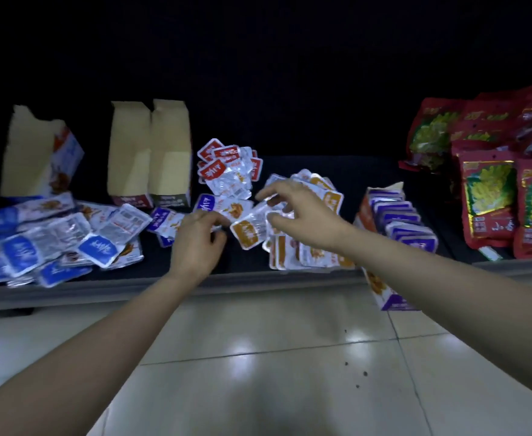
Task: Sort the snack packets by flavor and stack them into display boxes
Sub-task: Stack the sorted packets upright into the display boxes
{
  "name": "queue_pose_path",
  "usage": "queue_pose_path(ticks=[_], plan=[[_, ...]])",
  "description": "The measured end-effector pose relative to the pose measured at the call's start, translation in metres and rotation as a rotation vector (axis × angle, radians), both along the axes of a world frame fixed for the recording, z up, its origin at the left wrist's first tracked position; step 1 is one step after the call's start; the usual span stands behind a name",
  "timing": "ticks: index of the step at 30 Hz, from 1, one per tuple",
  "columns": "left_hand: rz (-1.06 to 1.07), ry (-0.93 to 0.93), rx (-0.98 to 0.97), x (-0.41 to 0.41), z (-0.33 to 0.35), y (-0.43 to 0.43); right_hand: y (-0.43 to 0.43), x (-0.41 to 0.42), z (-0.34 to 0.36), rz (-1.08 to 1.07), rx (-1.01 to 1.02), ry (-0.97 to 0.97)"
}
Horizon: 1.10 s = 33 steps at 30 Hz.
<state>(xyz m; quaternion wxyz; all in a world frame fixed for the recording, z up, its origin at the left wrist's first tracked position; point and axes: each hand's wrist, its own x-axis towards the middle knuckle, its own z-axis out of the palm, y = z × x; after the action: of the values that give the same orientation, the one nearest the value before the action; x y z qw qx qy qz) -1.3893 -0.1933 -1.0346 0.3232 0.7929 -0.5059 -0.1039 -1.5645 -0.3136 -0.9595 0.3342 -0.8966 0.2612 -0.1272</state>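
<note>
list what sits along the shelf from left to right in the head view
blue packet pile, pair of empty display boxes, red packet pile, orange packet pile, box of purple packets, big red snack bags

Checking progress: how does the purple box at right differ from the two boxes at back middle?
The purple box holds a row of purple packets; the middle boxes show bare cardboard inside. The purple box overhangs the shelf edge, tilted; the middle boxes stand upright. Both are open.
</note>
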Motion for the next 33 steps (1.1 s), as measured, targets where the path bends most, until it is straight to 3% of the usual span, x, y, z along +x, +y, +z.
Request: queue_pose_path(ticks=[4, 10, 15, 18, 26, 33], plan=[[0.171, -0.104, 0.187, 0.061, -0.019, 0.036, 0.009, 0.067, -0.033, 0.043, 0.1, 0.23], [0.045, -0.125, 0.397, 0.087, -0.037, 0.045, -0.004, 0.125, -0.074, -0.071, 0.026, 0.429], [0.005, -0.165, 0.245, 0.09, -0.041, 0.046, 0.001, 0.137, -0.097, -0.098, -0.056, 0.535], [0.008, -0.186, 0.216, 0.09, -0.04, 0.045, 0.006, 0.136, -0.104, -0.109, -0.106, 0.541], [0.078, -0.218, 0.341, 0.095, -0.046, 0.046, 0.016, 0.132, -0.1, -0.096, 0.104, 0.476], [0.091, -0.18, 0.32, 0.087, -0.046, 0.046, 0.029, 0.135, -0.1, -0.1, 0.201, 0.431]])
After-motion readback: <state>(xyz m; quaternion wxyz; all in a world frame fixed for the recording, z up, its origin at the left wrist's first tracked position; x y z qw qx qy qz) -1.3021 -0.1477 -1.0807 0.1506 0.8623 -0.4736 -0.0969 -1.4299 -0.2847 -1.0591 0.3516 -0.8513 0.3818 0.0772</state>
